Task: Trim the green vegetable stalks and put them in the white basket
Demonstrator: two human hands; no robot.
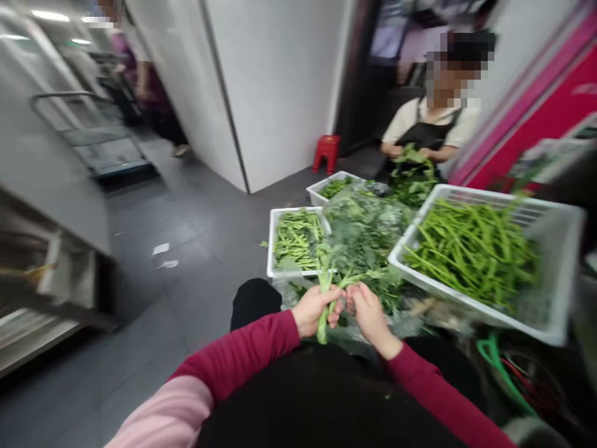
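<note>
My left hand (pixel 318 309) is closed round a leafy green stalk (pixel 323 326), whose pale thick end sticks out below the fingers. Beside it, the fingers of my right hand (pixel 370 313) are pinched together at a thin side stem of the same stalk; the fingertips are partly hidden. Just beyond both hands lies a heap of leafy greens (pixel 364 230) on and in clear plastic. A small white basket (pixel 269 249) with cut green stems (pixel 298 236) stands to the left of the heap. On the right, a larger white basket (pixel 448 291) holds long green stems (pixel 471 249).
A co-worker (pixel 431 134) in a dark apron handles greens across the heap. Another white basket (pixel 317 198) and a red stool (pixel 326 154) stand farther back. To the left are a trolley (pixel 105 140), a walking person (pixel 153 93) and scraps (pixel 161 249) on the floor.
</note>
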